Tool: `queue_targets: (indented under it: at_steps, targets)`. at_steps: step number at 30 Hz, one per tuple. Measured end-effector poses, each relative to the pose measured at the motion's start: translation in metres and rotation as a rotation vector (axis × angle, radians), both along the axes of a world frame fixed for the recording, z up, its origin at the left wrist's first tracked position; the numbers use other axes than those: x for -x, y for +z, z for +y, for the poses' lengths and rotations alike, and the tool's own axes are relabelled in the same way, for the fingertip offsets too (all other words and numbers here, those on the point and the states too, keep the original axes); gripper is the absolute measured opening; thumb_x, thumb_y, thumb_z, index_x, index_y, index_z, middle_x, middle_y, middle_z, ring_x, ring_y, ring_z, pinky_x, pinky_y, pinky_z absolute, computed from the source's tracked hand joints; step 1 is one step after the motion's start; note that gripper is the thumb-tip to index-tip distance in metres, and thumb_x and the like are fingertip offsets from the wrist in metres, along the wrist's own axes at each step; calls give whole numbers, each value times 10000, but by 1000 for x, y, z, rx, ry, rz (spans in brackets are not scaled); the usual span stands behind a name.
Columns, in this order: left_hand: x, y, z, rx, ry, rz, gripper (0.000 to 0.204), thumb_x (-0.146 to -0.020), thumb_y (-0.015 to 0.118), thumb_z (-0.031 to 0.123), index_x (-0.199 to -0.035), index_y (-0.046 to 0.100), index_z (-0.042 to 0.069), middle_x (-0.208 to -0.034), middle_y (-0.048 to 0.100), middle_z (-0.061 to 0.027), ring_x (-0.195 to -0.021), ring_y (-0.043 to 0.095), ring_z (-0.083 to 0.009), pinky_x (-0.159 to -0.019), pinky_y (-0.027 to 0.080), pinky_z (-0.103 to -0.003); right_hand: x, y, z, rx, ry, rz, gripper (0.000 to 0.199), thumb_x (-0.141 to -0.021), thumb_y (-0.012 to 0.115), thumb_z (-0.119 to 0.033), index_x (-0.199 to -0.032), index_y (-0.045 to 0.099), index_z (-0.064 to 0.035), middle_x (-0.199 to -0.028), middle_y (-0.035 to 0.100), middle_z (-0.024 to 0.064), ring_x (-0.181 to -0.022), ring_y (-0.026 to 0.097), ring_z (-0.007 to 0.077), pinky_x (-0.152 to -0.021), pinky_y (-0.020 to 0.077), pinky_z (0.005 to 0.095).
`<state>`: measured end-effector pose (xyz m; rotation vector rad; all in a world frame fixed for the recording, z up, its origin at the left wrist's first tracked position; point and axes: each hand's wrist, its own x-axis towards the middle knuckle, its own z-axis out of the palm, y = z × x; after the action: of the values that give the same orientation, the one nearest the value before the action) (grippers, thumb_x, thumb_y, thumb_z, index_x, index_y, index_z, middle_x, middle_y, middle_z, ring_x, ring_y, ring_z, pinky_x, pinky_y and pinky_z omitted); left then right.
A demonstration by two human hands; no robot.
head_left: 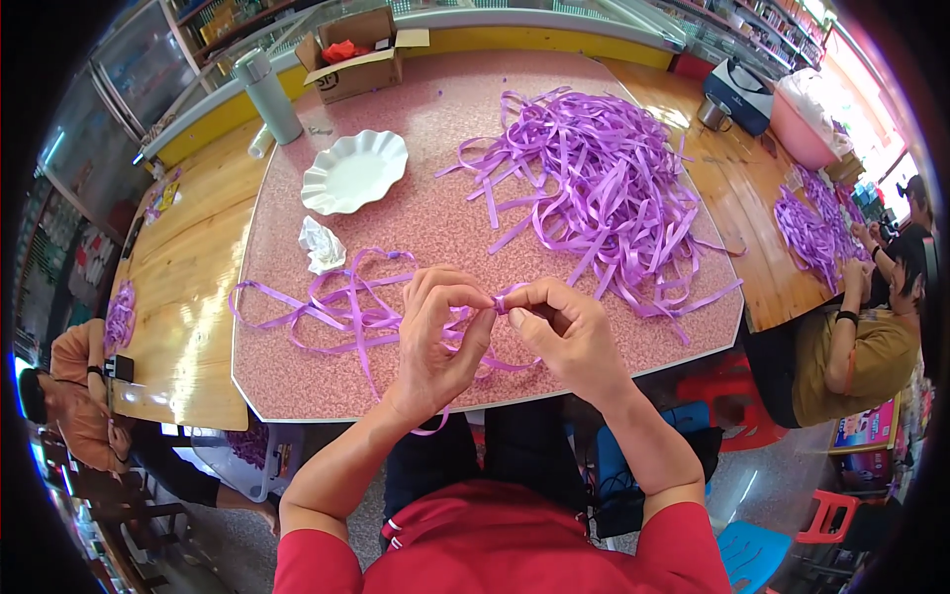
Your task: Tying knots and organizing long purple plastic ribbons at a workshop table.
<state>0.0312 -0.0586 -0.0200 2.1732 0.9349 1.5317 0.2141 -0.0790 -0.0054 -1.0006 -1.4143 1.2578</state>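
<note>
Both hands pinch one purple ribbon (502,297) between them: left hand (440,332), right hand (569,332). Its tail runs left across table (416,223); left hand nearer.

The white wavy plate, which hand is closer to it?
Left. The left hand is below the white wavy plate, slightly right of it; the right hand is farther right.
</note>
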Motion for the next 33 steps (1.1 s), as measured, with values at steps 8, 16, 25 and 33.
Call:
queue_targets:
  at_steps: [8,16,25,33]
  targets:
    - [-1,-2,-2,64,-11,-40,214,-795,723,-11,-946,586,56,-969,606,-118,-968,573,-297,-874,430,-412,1,4,-3,-146,-92,-202,102,-928,662,-25,-1017,680,20,-957,618,24,-857,595,60,-732,487,210]
    - [0,-2,-2,55,-6,6,204,-803,718,9,-942,578,60,-980,603,-110,-973,565,-292,-882,418,-414,-3,12,-3,-71,-73,-194,96,-915,692,-42,-976,703,31,-907,625,31,-800,594,65,-676,472,213]
    - [0,-3,-2,66,-19,23,194,-804,716,21,-936,579,61,-997,604,-104,-985,560,-283,-900,401,-412,-4,11,-2,-179,-49,-228,123,-916,696,-43,-1015,714,27,-889,612,23,-718,553,47,-626,443,205]
    - [2,-4,-3,111,-56,26,181,-811,714,32,-930,581,63,-1004,606,-102,-989,560,-278,-898,391,-400,-5,15,-2,-62,-53,-180,115,-892,740,-83,-964,741,7,-772,568,-19,-664,469,30,-562,362,210]
